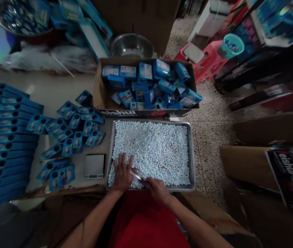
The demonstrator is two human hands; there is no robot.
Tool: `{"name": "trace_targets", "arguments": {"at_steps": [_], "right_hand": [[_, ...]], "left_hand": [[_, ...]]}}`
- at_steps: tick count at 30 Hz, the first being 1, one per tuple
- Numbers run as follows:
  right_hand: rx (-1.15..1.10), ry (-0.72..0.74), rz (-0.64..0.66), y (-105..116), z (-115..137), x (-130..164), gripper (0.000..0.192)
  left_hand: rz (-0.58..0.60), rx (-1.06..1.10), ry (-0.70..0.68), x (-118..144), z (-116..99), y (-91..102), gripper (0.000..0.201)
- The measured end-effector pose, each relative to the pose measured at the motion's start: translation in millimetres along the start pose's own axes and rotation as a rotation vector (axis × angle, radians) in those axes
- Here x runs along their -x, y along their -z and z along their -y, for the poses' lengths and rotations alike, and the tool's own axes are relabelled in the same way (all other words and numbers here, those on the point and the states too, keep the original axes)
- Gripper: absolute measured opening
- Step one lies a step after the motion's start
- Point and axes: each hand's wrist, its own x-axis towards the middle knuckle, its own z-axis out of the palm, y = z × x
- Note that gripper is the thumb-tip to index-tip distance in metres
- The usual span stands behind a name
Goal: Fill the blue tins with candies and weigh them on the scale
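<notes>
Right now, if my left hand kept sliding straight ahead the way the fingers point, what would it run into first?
Likely more of the small pale blue pieces filling the metal tray; the left hand already rests on them, fingers pointing up the tray.

pale blue pellets (154,148), blue boxes (148,86)

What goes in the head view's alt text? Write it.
Two bare hands, left hand and right hand, rest on pale blue pellets filling a metal tray. A cardboard box of blue packets sits behind it.
</notes>
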Motion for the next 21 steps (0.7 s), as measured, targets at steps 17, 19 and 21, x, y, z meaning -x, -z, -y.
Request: {"name": "trace_targets", "arguments": {"at_steps": [17,19,21], "right_hand": [[-0.803,-0.294,-0.291,117.4,11.5,-43.0,0.032],[-0.937,-0.371,-0.310,120.5,18.7,-32.6,0.035],[-0.945,-0.454,-0.388,116.8,22.1,-24.6,0.035]], "left_hand": [[0.126,0.220,-0.102,-222.2,-17.2,134.2,0.025],[-0.002,0.275,-0.196,-282.7,-24.5,164.2,0.024],[0.085,0.393,-0.291,-347.0,-39.9,177.8,0.028]]}}
